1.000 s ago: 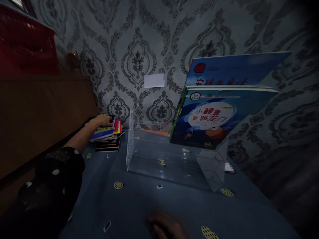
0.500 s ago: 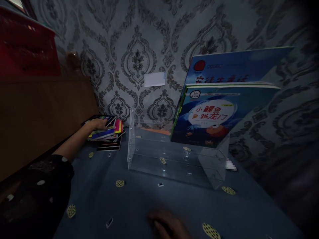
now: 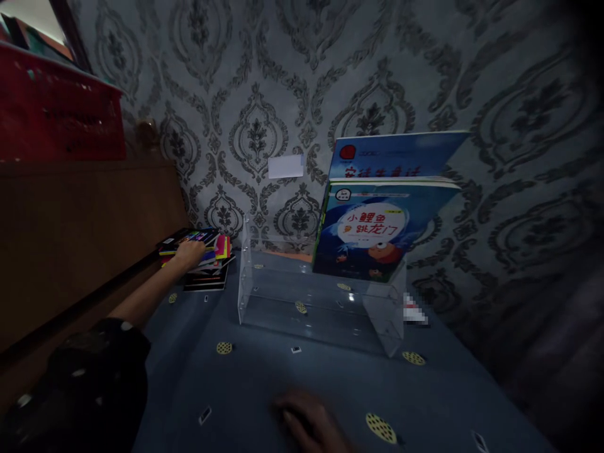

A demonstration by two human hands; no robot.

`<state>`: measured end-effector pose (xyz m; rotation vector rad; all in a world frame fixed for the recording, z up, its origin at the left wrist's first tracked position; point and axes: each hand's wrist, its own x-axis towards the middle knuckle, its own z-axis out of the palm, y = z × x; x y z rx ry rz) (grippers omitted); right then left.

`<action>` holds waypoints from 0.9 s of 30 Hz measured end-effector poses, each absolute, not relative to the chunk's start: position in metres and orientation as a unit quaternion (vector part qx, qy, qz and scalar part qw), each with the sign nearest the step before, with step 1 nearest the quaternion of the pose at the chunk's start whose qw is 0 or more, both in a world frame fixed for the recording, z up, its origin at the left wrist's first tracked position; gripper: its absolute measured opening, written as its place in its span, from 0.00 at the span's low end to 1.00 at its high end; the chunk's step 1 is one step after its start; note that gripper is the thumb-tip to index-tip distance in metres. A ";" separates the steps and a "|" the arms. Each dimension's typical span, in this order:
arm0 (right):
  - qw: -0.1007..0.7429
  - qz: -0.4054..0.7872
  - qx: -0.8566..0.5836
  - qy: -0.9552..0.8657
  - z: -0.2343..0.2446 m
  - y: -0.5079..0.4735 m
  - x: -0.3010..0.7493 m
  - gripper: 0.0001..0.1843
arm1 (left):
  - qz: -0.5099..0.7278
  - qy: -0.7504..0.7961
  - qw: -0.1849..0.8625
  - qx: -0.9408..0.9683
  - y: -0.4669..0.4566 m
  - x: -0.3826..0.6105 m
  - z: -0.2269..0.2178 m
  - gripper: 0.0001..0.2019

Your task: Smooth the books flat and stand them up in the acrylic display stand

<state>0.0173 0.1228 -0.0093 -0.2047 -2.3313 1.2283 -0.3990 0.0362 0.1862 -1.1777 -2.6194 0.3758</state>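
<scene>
Fingers of the left hand (image 3: 190, 253) touch the book stack (image 3: 212, 269); whether they grip, I cannot tell. A narrow gap parts stack from rack (image 3: 325, 314), books (image 3: 362, 233) at its right. The right hand (image 3: 312, 418) curls, how tightly unclear, tabletop (image 3: 255, 380) stretching to the rack's front edge.

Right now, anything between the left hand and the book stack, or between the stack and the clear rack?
Nothing visible between the left hand and the book stack; the hand is on it. Toward the clear rack, its upright left end panel faces the stack; nothing else visible stands between.
</scene>
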 end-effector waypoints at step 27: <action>0.160 0.494 -0.055 -0.853 0.038 0.111 0.005 0.19 | -0.029 -0.829 -0.098 -0.549 -0.172 -0.221 0.057 0.34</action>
